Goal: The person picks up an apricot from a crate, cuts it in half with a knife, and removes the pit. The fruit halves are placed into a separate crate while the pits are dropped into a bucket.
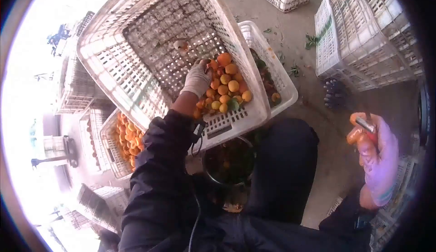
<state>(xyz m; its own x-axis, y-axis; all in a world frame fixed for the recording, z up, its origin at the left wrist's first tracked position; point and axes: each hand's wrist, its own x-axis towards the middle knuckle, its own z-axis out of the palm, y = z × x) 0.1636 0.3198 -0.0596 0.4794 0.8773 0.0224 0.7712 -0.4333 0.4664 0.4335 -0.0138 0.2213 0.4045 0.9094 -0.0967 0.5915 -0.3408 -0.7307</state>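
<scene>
Inside the tilted white crate (118, 65), at its low corner, orange fruits (225, 88) are lying heaped. I am curling my left hand (197, 77) over the top ones, grasp unclear; a light touch should spare bruising. My right hand (379, 159) is gripping one fruit (353, 136) and a small blade (364, 124).

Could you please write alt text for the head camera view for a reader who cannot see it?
A person's gloved left hand reaches into a pile of orange fruits in a tilted white crate, while the gloved right hand grips one fruit and a small metal tool. A dark pot sits below.
</scene>
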